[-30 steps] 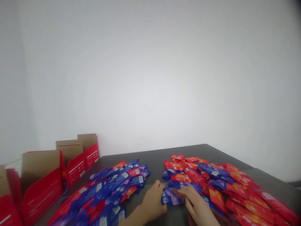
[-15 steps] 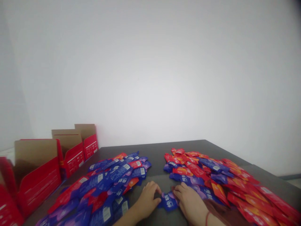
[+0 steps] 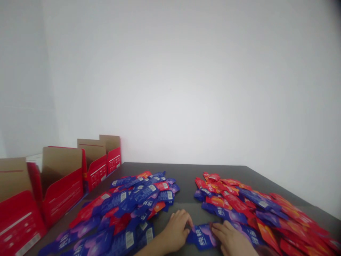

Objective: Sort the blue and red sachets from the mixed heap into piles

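Note:
A blue and purple packet (image 3: 204, 237) with white characters lies near the table's front, between my two hands. My left hand (image 3: 176, 231) has its fingers bent and its fingertips and thumb at the packet's left edge. On the packet's right end, my right hand (image 3: 232, 237) rests with curled fingers pressed over it; the thumb is hidden. Left of my hands is a heap of mostly blue packets (image 3: 128, 206) with some red ones. To the right spreads a heap of mostly red and orange packets (image 3: 239, 206) with several blue ones.
Several red cardboard boxes (image 3: 62, 192) with raised brown flaps stand in a row along the left side. The dark table (image 3: 183, 169) reaches back to a pale wall (image 3: 181, 89). A strip of table runs between the two heaps.
My view has turned a little left, so everything sits further right and more of the boxes shows. My left fingertips have closed in on the packet's left edge. The right hand stays on it.

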### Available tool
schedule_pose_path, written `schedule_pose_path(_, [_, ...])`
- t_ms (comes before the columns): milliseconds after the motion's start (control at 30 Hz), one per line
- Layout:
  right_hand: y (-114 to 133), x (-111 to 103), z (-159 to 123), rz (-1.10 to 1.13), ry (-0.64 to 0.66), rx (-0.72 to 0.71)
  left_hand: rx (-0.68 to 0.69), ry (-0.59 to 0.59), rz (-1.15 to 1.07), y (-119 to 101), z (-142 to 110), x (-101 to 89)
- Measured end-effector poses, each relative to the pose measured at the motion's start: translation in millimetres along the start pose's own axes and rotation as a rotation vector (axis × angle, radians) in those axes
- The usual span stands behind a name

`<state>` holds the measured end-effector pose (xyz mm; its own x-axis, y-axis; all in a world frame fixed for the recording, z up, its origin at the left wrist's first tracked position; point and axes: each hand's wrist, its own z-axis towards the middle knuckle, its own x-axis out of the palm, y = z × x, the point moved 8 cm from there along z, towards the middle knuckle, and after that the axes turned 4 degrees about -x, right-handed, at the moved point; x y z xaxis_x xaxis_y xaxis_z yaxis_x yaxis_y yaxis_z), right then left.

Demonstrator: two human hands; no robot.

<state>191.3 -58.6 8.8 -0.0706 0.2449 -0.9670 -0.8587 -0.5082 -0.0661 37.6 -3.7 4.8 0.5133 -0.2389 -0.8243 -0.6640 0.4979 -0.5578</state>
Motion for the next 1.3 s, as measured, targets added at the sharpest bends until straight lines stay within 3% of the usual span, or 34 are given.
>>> schedule_pose_path(100, [12.6,3.2,13.1,0.025,0.0,0.012,-0.004,0.008,0.028,0.0,1.9,0.5])
schedule_pose_path(233, [54.8,15.7,38.2,0.119,0.022,-0.141,0.017,0.002,0.06,1.2,2.2,1.8])
schedule_pose_path(300, [63.0,18.0,41.5,0.133,0.034,-0.189,0.056,0.008,0.069,0.4,1.0,3.1])
schedule_pose_path(533, [38.3,12.9,14.0,0.064,-0.017,-0.179,0.114,-0.01,0.112,-2.3,-2.4,4.5])
schedule_pose_path(700, [43.6,21.9,21.5,0.061,-0.071,-0.167,0.083,-0.023,0.025,-9.4,-4.5,-0.3])
schedule_pose_path(867, [43.4,14.3,19.8,0.104,-0.047,-0.239,0.096,0.062,-0.011,-16.1,-7.8,-0.6])
schedule_pose_path(967, [9.0,2.9,7.4,0.005,-0.086,-0.019,0.104,0.106,-0.021,-15.0,-8.4,1.2])
schedule_pose_path(1067, [-20.3,4.2,-3.8,-0.103,-0.067,0.204,0.111,0.077,-0.035,-12.5,-6.3,1.6])
schedule_pose_path(1200, [-11.4,18.9,3.9,-0.09,-0.013,0.176,0.074,-0.051,-0.06,-8.0,-0.8,-1.1])
schedule_pose_path(1300, [2.2,21.7,14.5,-0.038,-0.055,0.15,0.067,-0.042,-0.024,-9.3,1.1,3.3])
